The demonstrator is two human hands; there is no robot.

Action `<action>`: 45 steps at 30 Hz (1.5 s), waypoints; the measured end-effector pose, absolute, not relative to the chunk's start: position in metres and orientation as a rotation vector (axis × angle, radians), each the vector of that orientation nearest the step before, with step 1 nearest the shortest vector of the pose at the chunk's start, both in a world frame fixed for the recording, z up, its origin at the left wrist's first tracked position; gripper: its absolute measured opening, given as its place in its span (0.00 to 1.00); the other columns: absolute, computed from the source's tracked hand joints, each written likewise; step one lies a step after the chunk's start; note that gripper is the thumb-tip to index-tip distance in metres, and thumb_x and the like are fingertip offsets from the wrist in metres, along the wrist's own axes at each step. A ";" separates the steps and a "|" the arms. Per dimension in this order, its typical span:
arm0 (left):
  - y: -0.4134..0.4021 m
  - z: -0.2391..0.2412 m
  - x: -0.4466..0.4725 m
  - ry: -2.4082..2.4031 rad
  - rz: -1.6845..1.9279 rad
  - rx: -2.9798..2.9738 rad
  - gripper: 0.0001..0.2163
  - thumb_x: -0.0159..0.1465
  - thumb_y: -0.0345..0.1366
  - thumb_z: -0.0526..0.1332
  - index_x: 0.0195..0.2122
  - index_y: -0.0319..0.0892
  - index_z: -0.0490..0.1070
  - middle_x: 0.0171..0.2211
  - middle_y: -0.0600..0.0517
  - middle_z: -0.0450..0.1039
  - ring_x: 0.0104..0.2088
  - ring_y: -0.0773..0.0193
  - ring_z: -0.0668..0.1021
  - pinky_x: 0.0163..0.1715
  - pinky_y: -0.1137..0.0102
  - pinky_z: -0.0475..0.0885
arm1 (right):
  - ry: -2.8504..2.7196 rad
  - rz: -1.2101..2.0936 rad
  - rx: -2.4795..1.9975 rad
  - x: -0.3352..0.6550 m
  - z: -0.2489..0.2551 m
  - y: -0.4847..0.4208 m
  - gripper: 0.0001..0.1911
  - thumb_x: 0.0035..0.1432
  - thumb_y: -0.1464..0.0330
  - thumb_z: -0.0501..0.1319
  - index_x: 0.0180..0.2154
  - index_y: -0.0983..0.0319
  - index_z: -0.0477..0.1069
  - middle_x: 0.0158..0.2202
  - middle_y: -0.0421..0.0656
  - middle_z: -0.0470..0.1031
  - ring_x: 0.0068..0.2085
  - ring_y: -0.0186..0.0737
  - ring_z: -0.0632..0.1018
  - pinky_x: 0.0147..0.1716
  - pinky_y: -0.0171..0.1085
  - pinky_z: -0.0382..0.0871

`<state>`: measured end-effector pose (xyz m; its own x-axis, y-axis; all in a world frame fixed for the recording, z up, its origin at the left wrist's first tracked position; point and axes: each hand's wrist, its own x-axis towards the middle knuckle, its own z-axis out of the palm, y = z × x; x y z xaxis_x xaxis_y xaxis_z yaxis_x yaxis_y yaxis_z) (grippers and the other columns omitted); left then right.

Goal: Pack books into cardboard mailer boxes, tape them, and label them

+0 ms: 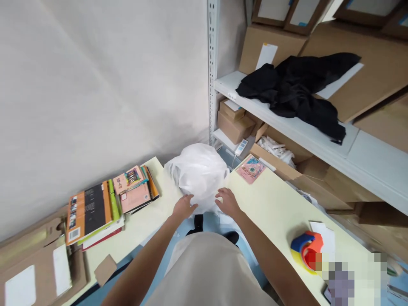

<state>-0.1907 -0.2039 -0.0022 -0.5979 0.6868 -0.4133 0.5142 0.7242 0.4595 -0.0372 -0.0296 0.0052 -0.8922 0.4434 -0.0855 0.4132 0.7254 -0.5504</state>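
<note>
A bulky white plastic bag (201, 172) sits straight ahead, in the gap between the two table tops. What it holds is hidden. My left hand (185, 207) is at the bag's near left side, thumb and fingers apart. On the near right side is my right hand (227, 201), its fingers slightly curled and spread. Both hands are at the bag's near edge; I cannot tell how firmly either one touches it. Neither hand is closed on anything.
Books (92, 210) and smaller booklets (134, 187) are stacked on the left table beside cardboard (32, 263). A pink booklet (250, 168) and a tape dispenser (307, 250) lie on the right table. Shelves (366, 146) with boxes and black cloth (296, 85) stand at right.
</note>
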 end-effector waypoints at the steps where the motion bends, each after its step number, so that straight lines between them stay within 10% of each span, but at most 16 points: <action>1: -0.205 -0.007 -0.200 2.324 0.442 0.863 0.21 0.56 0.39 0.61 0.51 0.41 0.67 0.51 0.41 0.70 0.53 0.52 0.72 0.53 0.61 0.64 | -2.942 0.817 -0.626 -0.050 0.006 -0.035 0.08 0.54 0.68 0.59 0.35 0.60 0.76 0.53 0.48 0.71 0.55 0.48 0.69 0.54 0.49 0.61; 5: -0.204 -0.030 -0.222 2.115 0.665 0.610 0.28 0.54 0.37 0.64 0.56 0.42 0.61 0.49 0.41 0.72 0.46 0.54 0.77 0.47 0.61 0.70 | -3.199 0.566 -0.185 -0.090 0.008 -0.049 0.09 0.50 0.77 0.58 0.31 0.62 0.76 0.63 0.47 0.59 0.63 0.52 0.57 0.58 0.54 0.51; 10: -0.197 -0.043 -0.228 1.977 0.813 0.653 0.26 0.57 0.33 0.61 0.57 0.42 0.59 0.55 0.42 0.68 0.48 0.61 0.76 0.45 0.68 0.72 | -3.265 0.606 -0.265 -0.117 0.006 -0.054 0.19 0.51 0.83 0.52 0.40 0.62 0.74 0.54 0.49 0.71 0.59 0.47 0.66 0.58 0.56 0.48; 18: -0.183 -0.021 -0.234 2.216 0.883 1.032 0.22 0.54 0.40 0.64 0.49 0.42 0.67 0.54 0.43 0.67 0.56 0.51 0.68 0.56 0.58 0.63 | -2.952 0.815 -0.507 -0.139 0.011 -0.057 0.13 0.58 0.79 0.53 0.35 0.62 0.74 0.40 0.46 0.77 0.43 0.39 0.76 0.46 0.40 0.64; 25: -0.171 0.014 -0.253 2.362 0.894 1.219 0.18 0.54 0.25 0.52 0.44 0.43 0.70 0.44 0.47 0.75 0.49 0.55 0.73 0.55 0.60 0.61 | -2.515 0.877 -0.508 -0.140 0.047 -0.057 0.10 0.61 0.72 0.53 0.32 0.59 0.73 0.33 0.42 0.74 0.39 0.37 0.74 0.45 0.39 0.66; 38: -0.137 0.062 -0.260 1.884 0.889 1.319 0.12 0.55 0.46 0.59 0.33 0.42 0.69 0.34 0.51 0.74 0.36 0.62 0.75 0.31 0.72 0.69 | -1.514 0.919 -1.006 -0.016 0.116 0.015 0.10 0.57 0.62 0.56 0.32 0.61 0.72 0.35 0.43 0.70 0.30 0.34 0.72 0.26 0.35 0.68; 45: -0.064 0.096 -0.203 1.828 0.793 1.412 0.13 0.58 0.49 0.56 0.32 0.43 0.64 0.22 0.57 0.67 0.23 0.69 0.69 0.27 0.74 0.65 | -1.095 1.136 -1.241 0.102 0.096 0.048 0.15 0.53 0.58 0.59 0.36 0.63 0.70 0.17 0.33 0.63 0.17 0.28 0.63 0.17 0.29 0.57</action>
<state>-0.2034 -0.0637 0.0960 -0.1750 0.9730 -0.1505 0.5550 0.2238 0.8012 0.1025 0.0479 0.0955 0.1211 0.9926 -0.0037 -0.0333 0.0003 -0.9994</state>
